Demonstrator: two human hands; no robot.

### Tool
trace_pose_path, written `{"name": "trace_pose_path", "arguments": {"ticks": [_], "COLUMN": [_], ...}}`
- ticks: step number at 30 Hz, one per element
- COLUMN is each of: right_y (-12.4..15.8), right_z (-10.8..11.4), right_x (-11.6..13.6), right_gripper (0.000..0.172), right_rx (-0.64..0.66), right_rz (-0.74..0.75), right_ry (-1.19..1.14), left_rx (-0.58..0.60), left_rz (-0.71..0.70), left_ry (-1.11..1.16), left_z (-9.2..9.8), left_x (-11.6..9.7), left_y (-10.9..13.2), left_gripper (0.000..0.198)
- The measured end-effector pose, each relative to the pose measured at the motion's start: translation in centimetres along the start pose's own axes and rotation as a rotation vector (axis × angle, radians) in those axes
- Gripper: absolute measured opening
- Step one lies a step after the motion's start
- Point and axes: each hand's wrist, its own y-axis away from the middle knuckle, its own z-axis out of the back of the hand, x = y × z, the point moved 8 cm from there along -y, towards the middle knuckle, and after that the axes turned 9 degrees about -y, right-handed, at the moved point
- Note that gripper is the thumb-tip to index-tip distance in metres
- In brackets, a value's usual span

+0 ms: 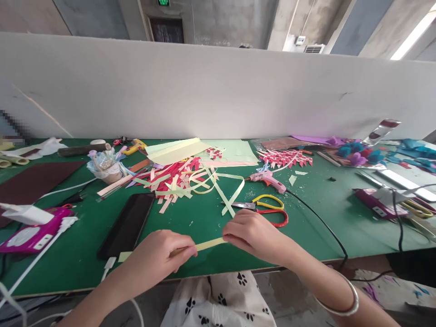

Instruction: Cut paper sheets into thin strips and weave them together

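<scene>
Green tabletop [200, 222] stretches beneath a pale yellow paper strip [211, 244], held near the front edge: left hand [166, 250] and right hand [254, 232] both pinch it. Just beyond lie scissors [250, 205], then a pink glue gun [272, 181] and, farther left, heaped red strips [175, 177].

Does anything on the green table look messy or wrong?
Yes, a bit messy. The pile of paper strips is jumbled, not neatly stacked, and loose scraps lie right of the glue gun. The held strip looks fine.
</scene>
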Motion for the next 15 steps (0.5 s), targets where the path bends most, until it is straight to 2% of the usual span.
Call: {"name": "trace_pose_path", "arguments": {"ticks": [4,8,12,15], "right_y": [0.4,0.1,-2.2,-4.3], "right_z": [0.0,0.7,1.5,1.8], "right_x": [-1.9,-4.2,-6.1,-7.1], "right_gripper": [0.023,0.021,0.021,0.02], "right_rx": [0.054,0.029,-0.019,-0.036], "right_rz": [-0.113,-0.169,-0.136,-0.087], "right_ry": [-0.1,-0.139,-0.21,-0.259], "left_rx": [0.006,-0.046,-0.211,-0.43], "left_rz": [0.077,0.201,0.365,0.451], "left_ry": [0.02,0.055,0.121,0.131], "left_z": [0.5,1.3,2.7,4.6], "left_x": [1.9,5.7,9.9,12.0], "left_y": [0.3,1.4,2.8,4.0], "left_gripper": [0.042,0.041,0.042,0.035]}}
